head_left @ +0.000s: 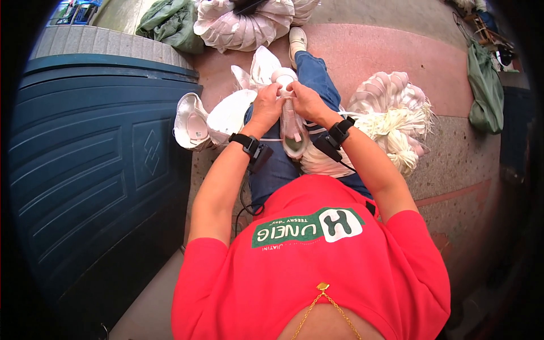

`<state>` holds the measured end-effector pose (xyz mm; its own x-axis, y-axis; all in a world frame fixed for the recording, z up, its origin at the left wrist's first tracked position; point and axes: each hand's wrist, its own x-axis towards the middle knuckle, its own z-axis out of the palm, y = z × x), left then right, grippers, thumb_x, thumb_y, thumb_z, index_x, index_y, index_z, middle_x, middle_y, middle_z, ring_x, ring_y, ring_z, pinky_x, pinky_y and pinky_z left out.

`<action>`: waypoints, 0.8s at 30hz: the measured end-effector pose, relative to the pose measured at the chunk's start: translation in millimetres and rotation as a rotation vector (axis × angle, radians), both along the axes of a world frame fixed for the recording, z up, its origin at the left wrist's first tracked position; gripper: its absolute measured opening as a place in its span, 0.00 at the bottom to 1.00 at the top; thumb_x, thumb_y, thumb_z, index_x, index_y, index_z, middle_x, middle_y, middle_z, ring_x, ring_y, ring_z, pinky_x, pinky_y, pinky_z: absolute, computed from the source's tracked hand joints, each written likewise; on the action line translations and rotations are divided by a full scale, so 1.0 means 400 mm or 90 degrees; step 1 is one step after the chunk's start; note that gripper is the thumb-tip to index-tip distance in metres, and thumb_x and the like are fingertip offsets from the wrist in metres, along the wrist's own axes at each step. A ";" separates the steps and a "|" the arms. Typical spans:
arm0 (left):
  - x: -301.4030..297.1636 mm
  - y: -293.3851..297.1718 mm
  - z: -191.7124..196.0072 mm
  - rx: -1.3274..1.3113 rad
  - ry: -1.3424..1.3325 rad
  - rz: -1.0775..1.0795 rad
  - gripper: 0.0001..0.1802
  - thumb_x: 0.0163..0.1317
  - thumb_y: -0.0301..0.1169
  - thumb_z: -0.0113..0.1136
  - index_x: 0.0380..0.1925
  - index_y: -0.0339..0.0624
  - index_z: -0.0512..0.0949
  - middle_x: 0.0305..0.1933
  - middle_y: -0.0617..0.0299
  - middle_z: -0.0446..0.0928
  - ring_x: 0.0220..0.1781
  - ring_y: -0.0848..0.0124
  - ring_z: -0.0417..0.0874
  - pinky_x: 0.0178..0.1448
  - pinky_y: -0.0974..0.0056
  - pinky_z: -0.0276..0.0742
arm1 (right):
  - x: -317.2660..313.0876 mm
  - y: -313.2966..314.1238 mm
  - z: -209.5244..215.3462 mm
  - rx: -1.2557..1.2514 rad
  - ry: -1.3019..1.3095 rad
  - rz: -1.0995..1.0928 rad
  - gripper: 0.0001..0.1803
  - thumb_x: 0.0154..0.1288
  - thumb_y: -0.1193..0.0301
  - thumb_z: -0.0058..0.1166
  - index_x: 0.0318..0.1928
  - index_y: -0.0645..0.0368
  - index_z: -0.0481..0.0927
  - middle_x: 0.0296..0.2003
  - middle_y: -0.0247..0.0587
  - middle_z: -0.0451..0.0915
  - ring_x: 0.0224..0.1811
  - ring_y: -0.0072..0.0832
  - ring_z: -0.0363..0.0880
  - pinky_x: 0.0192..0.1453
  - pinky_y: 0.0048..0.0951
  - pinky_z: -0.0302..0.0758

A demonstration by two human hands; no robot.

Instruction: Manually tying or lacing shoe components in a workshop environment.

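Currently, left hand and right hand are pinching a pinkish shoe over denim-clad legs, rounded end protruding beyond bent fingers, elongated opening facing up, stringy cream strands bunching rightward.

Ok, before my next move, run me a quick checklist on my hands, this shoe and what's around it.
1. Both hands on the shoe: ok, left hand and right hand meet at its front part.
2. Shoe opening in sight: ok, it faces up, toward you.
3. What exactly the fingertips pinch: cannot tell, too small and partly hidden.
4. Bundle of pale strands handy: ok, to your right, seemingly within reach.
5. White shoe at left out of the way: ok, apart from the held one.
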<state>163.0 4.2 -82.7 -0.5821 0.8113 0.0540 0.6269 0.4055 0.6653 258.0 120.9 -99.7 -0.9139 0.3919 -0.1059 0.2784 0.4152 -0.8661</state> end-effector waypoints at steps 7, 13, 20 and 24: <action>-0.046 -0.025 0.005 -0.044 0.144 -0.172 0.13 0.46 0.20 0.52 0.35 0.35 0.71 0.31 0.49 0.73 0.37 0.53 0.72 0.42 0.57 0.69 | 0.037 0.032 0.019 -0.019 -0.011 0.021 0.15 0.53 0.75 0.45 0.43 0.62 0.68 0.32 0.55 0.75 0.37 0.47 0.74 0.40 0.39 0.69; -0.237 -0.342 0.110 -0.319 0.349 -0.036 0.04 0.46 0.22 0.47 0.22 0.38 0.71 0.27 0.48 0.70 0.33 0.51 0.69 0.36 0.54 0.65 | 0.184 0.139 0.079 -0.177 -0.125 0.040 0.16 0.51 0.68 0.54 0.41 0.63 0.74 0.23 0.34 0.72 0.27 0.23 0.71 0.32 0.24 0.69; -0.429 -0.898 0.323 -0.437 0.473 0.620 0.09 0.53 0.26 0.43 0.27 0.35 0.74 0.31 0.46 0.74 0.34 0.51 0.77 0.35 0.52 0.72 | 0.418 0.363 0.148 -0.373 0.103 -0.282 0.09 0.58 0.70 0.49 0.35 0.62 0.76 0.19 0.24 0.66 0.22 0.15 0.64 0.32 0.18 0.66; -0.548 -1.194 0.374 0.297 -0.170 1.123 0.14 0.57 0.27 0.37 0.36 0.32 0.72 0.40 0.50 0.75 0.39 0.55 0.79 0.37 0.54 0.76 | 0.561 0.553 0.212 -0.865 0.494 -0.285 0.08 0.62 0.76 0.42 0.25 0.60 0.70 0.15 0.26 0.54 0.17 0.18 0.53 0.31 0.23 0.63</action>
